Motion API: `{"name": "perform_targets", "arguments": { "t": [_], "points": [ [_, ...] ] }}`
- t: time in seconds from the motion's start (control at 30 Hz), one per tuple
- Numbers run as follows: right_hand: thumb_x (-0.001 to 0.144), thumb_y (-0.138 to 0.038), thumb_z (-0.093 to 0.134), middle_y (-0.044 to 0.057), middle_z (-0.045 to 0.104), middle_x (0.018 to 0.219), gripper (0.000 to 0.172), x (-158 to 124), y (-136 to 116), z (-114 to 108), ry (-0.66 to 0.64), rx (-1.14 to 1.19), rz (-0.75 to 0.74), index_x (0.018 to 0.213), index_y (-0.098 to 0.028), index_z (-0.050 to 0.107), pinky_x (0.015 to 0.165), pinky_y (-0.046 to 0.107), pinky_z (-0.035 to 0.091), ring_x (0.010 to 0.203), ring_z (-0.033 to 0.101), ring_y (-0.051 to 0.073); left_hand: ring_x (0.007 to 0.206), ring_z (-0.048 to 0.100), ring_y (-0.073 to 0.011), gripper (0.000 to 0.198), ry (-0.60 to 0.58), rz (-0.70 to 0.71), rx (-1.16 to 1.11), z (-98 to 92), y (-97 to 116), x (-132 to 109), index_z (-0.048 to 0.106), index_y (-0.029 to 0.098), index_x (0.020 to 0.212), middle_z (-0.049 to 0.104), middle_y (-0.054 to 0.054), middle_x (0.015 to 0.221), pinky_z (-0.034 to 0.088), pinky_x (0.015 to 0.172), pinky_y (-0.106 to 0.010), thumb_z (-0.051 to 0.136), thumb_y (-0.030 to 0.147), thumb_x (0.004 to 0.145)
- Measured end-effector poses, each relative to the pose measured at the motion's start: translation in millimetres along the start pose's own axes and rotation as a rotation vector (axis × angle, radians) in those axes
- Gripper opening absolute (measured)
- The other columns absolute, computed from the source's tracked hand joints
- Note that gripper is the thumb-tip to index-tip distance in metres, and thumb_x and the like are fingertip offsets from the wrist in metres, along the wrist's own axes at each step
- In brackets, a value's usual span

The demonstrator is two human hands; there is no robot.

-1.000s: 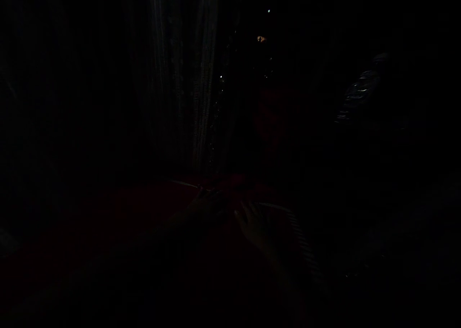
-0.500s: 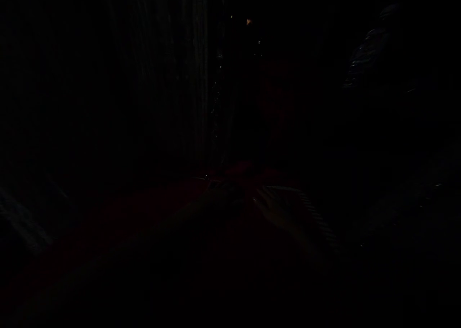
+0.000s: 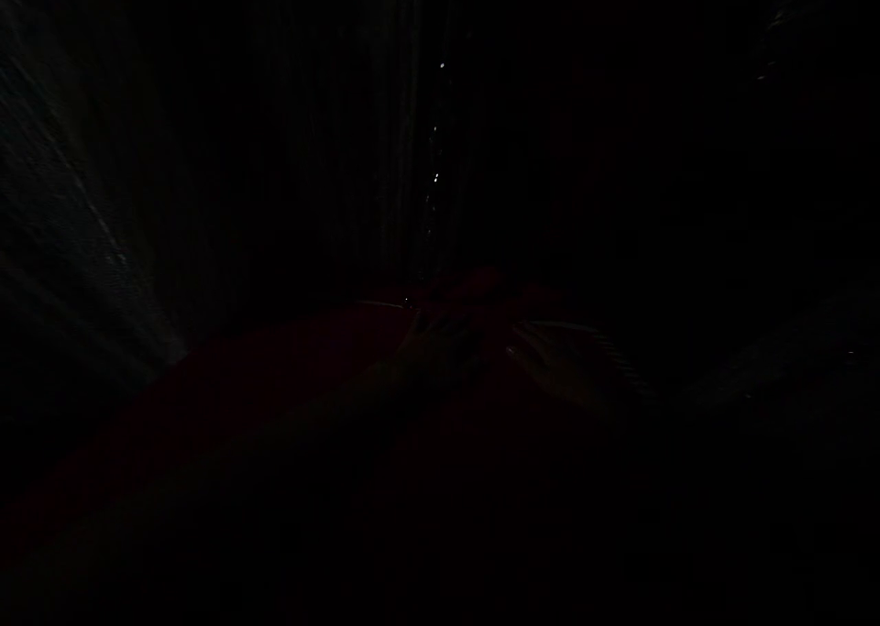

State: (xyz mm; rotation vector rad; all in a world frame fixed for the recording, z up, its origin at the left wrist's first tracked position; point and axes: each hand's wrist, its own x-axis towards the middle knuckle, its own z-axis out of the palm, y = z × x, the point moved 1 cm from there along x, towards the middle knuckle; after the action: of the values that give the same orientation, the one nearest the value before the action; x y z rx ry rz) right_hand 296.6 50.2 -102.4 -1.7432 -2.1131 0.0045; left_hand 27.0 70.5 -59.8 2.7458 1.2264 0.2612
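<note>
The view is very dark, so only dim shapes show. Red cloth [image 3: 275,360] stretches across the middle, with a pale edge line [image 3: 381,304] at its far side. My left hand [image 3: 434,346] reaches in from the lower left over the cloth, fingers spread. To its right, my right hand [image 3: 554,367] lies with fingers stretched out, close to a pale striped edge [image 3: 627,367]. No held thing can be made out in either hand. Whether the palms press on the cloth is hard to tell.
Pale hanging folds [image 3: 399,131] rise behind the cloth, with small glints [image 3: 435,178] beside them. A greyish sheet-like shape [image 3: 96,214] stands at the left. Another dim grey form [image 3: 749,369] is at the right. Darkness hides the remainder.
The view has shifted, so the cloth, both hands and the striped edge sit higher and slightly further right. The grey shape at the left shows more. My left hand's fingers look more spread.
</note>
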Motion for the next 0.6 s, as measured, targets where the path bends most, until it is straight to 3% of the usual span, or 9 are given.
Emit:
{"name": "perform_targets", "arguments": {
  "t": [0.13,0.37,0.6],
  "points": [
    [0.106,-0.069,0.043,0.01,0.051,0.166,0.069,-0.3,-2.2,-1.8,0.009,0.033,0.008,0.157,-0.026,0.06,0.135,0.065,0.03,0.158,0.046,0.034,0.17,0.023,-0.0411,0.075,0.007,0.0,0.002,-0.1,0.5,-0.9,0.043,0.029,0.171,0.03,-0.009,0.182,0.009,0.132,-0.08,0.03,0.072,0.11],
    [0.106,-0.069,0.037,0.013,0.054,0.163,0.076,1.0,2.7,3.5,0.081,-0.022,-0.015,0.155,-0.016,0.061,0.135,0.059,0.034,0.156,0.049,0.033,0.172,0.015,-0.04,0.076,-0.042,-0.032,-0.006,-5.2,4.1,-2.3,0.037,0.029,0.174,0.023,-0.008,0.184,0.006,0.133,-0.078,0.031,0.071,0.11],
    [0.11,-0.057,0.023,0.013,0.049,0.167,0.073,-1.6,15.5,-0.8,0.001,-0.162,-0.139,0.158,-0.017,0.059,0.138,0.062,0.027,0.16,0.044,0.034,0.171,0.02,-0.0408,0.074,-0.029,-0.026,-0.022,-5.4,3.4,-0.7,0.04,0.029,0.172,0.027,-0.009,0.183,0.007,0.134,-0.076,0.035,0.069,0.11]
  ]
}}
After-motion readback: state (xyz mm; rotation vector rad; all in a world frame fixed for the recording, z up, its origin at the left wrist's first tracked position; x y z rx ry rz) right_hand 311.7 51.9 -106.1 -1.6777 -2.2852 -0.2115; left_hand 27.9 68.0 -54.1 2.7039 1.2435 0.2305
